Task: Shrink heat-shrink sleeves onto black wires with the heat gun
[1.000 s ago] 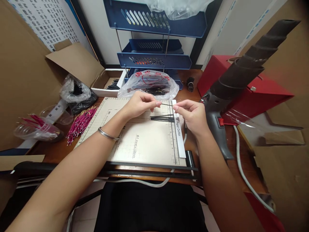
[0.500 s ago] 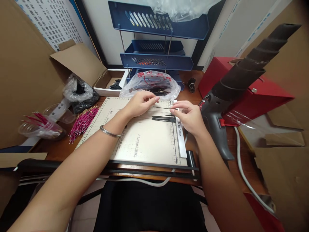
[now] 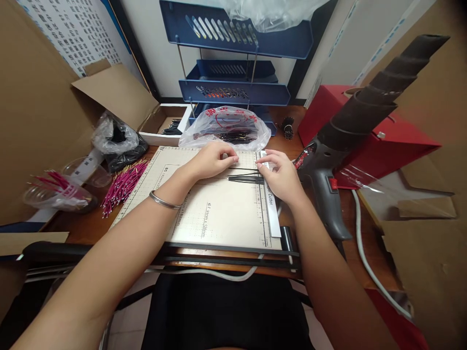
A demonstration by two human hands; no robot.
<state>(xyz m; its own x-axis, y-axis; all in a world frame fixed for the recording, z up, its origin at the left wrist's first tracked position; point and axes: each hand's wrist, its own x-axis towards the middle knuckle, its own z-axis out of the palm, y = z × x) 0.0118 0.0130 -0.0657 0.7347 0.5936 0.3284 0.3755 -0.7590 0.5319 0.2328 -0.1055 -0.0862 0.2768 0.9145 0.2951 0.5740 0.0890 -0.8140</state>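
Observation:
A cream paper cutter board (image 3: 226, 218) lies on the desk. Several thin black wires (image 3: 246, 179) rest side by side near its right edge, by the white strip (image 3: 273, 214). One more black wire (image 3: 242, 169) lies just behind them, between my hands. My left hand (image 3: 215, 160) hovers over the back of the board, thumb and fingers curled together near that wire's left end; what they hold, if anything, is too small to tell. At the wire's right end is my right hand (image 3: 279, 175), its thumb and fingertips close around it.
A clear plastic bag (image 3: 226, 129) with black wires sits behind the board. Pink wires (image 3: 126, 184) lie to the left, beside a plastic cup (image 3: 58, 192). On the right stand a grey heat gun (image 3: 328, 189) and a red box (image 3: 394, 131). Blue trays (image 3: 237, 90) rise behind.
The single wire has come down closer to the group of wires. My left hand's fingers have curled in and lowered slightly. The view has shifted a little.

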